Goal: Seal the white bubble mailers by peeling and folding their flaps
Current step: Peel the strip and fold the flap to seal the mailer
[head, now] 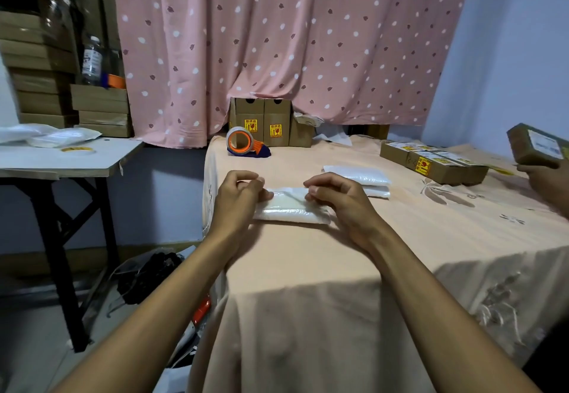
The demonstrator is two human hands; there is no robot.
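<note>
A white bubble mailer (288, 207) lies flat on the peach tablecloth (308, 257) in front of me. My left hand (238, 194) pinches its upper left edge between thumb and fingers. My right hand (335, 197) pinches the flap area at the upper right, fingers curled. The flap looks partly lifted between the two hands. Two more white mailers (360, 177) lie stacked just behind and to the right.
An orange tape dispenser (244, 143) stands at the back, before small cardboard boxes (264, 123). Labelled brown boxes (431, 161) sit at the right. Another person's hand (545, 177) holds a box (537, 146) at the far right. A side table (61, 158) with mailers stands left.
</note>
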